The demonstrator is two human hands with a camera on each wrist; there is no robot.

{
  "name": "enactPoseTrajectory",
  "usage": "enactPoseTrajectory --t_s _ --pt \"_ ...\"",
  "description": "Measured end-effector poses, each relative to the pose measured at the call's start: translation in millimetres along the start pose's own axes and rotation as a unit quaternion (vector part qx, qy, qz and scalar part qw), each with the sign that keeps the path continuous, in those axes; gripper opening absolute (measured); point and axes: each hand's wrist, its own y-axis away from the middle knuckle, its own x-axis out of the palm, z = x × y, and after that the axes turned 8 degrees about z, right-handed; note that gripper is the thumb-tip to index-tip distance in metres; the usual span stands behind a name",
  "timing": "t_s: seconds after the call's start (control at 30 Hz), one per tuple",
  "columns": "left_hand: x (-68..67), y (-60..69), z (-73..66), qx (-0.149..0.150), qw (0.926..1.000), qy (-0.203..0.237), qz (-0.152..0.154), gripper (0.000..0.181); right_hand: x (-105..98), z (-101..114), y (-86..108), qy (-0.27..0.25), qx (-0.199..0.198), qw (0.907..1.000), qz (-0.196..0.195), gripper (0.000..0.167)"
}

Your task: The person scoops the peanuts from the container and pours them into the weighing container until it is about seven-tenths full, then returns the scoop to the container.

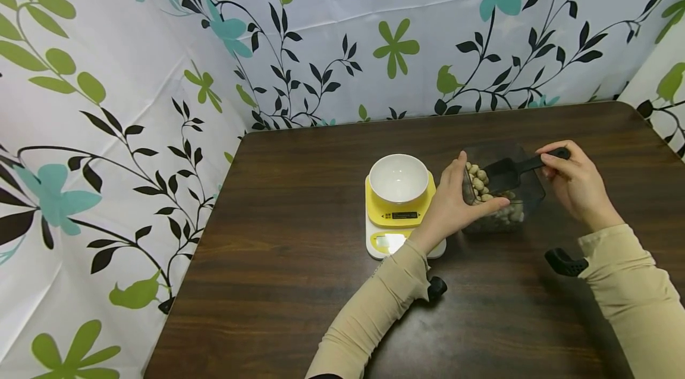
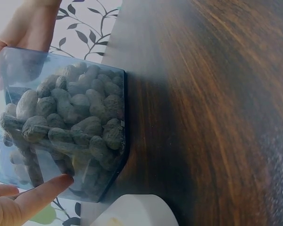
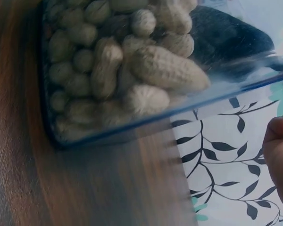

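A clear container (image 1: 495, 225) holds unshelled peanuts (image 1: 477, 178). My left hand (image 1: 453, 197) grips its left side, thumb along the near side and fingers at the far left. In my right hand (image 1: 578, 184), thumb and fingers pinch the handle of a black scoop (image 1: 502, 175), whose blade lies inside the container over the peanuts. The left wrist view shows peanuts (image 2: 61, 108) through the wall, with my left hand (image 2: 35, 200) at lower left and my right hand (image 2: 33, 26) behind. In the right wrist view, the dark scoop (image 3: 226, 42) shows through the wall beside peanuts (image 3: 165, 68).
Left of the container, a white bowl (image 1: 399, 178) sits on a yellow and white kitchen scale (image 1: 377, 212), partly behind my left wrist. The dark wooden table (image 1: 278, 236) extends left and toward me. A patterned cloth (image 1: 332, 16) hangs behind it.
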Motion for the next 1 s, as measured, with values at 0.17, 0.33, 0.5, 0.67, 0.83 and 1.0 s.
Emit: enactPoseTrajectory --t_s 0.17,0.33,0.5,0.67,0.83,1.0 --pt "0.3 -0.6 1.1 0.004 1.0000 0.002 -0.001 0.097 0.3 3.5 -5.1 0.005 0.039 0.9990 -0.019 0.009" --pt "0.7 -0.7 2.1 0.009 1.0000 0.004 -0.001 0.097 -0.9 5.3 -7.7 -0.021 0.045 0.9987 0.006 0.008" --pt "1.5 -0.9 2.4 0.008 0.9999 0.006 0.001 0.097 -2.1 4.7 -9.5 -0.043 0.044 0.9980 0.016 0.010" --pt "1.1 -0.9 2.1 0.005 1.0000 0.004 -0.001 0.098 -7.7 6.2 -10.1 -0.023 0.054 0.9974 0.041 0.013" --pt "1.1 -0.7 1.8 0.004 1.0000 0.000 0.000 0.098 -18.5 9.2 -8.6 -0.019 0.037 0.9892 0.141 0.026" --pt "1.8 -0.5 2.1 0.004 1.0000 -0.003 0.000 0.097 -26.4 12.3 -8.7 -0.015 0.039 0.9786 0.201 0.033"
